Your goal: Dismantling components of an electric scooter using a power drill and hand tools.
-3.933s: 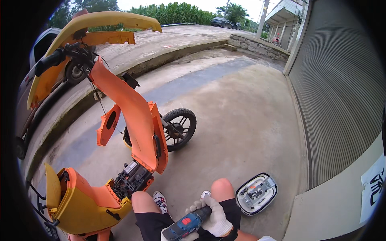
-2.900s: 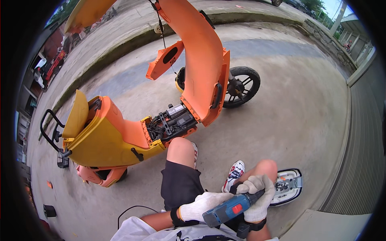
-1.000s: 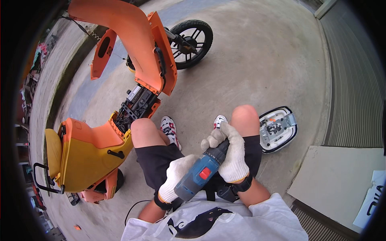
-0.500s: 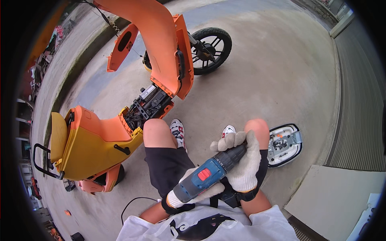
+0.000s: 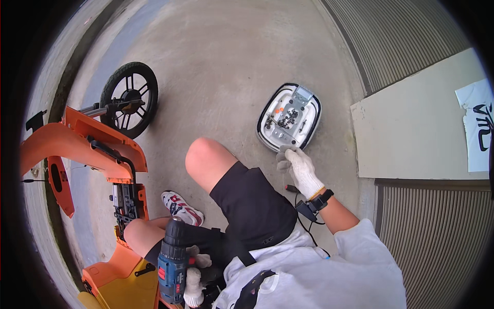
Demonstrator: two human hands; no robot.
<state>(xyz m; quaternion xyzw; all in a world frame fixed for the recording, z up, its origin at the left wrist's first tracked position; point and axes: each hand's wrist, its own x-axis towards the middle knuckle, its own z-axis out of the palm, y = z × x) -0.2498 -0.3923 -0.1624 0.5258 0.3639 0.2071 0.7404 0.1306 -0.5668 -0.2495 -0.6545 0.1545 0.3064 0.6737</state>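
My gloved left hand (image 5: 193, 282) grips a blue cordless drill (image 5: 171, 275) at the bottom centre, chuck upward, beside my left knee. My gloved right hand (image 5: 301, 170) is stretched rightward, just below a white oval tray (image 5: 265, 129) on the ground. Its fingers are curled; whatever they hold, if anything, is hidden. The tray holds several dark screws (image 5: 289, 118) and small orange pieces (image 5: 279, 110). At the left stands a partly dismantled orange and yellow scooter (image 5: 77, 149), with exposed internals (image 5: 122, 203) near my left knee.
The scooter's front wheel (image 5: 131, 100) rests at upper left, with a step edge (image 5: 69, 77) beyond. Ribbed shutters (image 5: 391, 31) and a pale panel (image 5: 406, 139) with a torn paper sign (image 5: 473, 144) line the right. A black cable (image 5: 311, 226) with a plug lies by my right wrist.
The view has swung right. My right hand has left the drill and moved out toward the tray; my left hand now holds the drill alone, with its chuck turned upward.
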